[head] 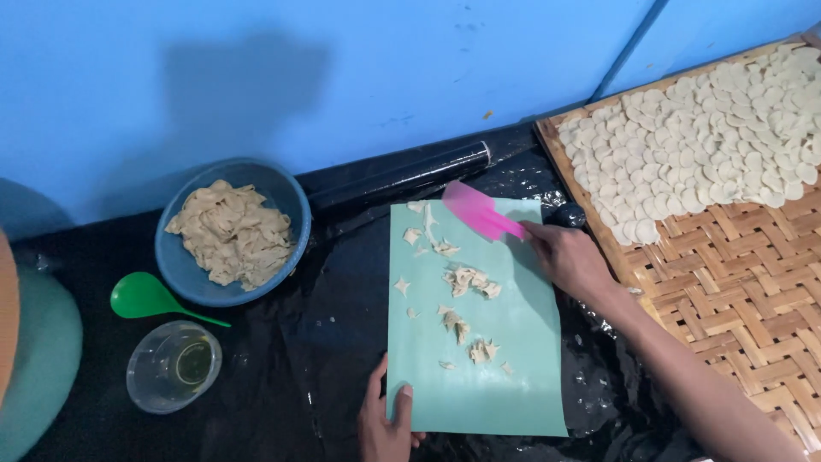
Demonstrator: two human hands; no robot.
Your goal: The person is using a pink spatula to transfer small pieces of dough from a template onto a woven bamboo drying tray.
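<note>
While the left hand (386, 421) pins the green mat (473, 376) down with flat fingers, the right hand (571, 259) has its fingers closed on a pink scraper (479, 211) by the dough bits (467, 281)

I see a floor covered in glossy black plastic sheeting (325, 342). Lying directly on it are a pale green rectangular mat (513, 376), a blue round bowl (184, 274), a green plastic spoon (141, 298) just beside that bowl, a clear round cup (154, 381), a black rolling pin (398, 175) along the wall, and a woven bamboo tray (735, 282) to the right. A dark round object (568, 214), possibly a lid, sits between mat and tray.
</note>
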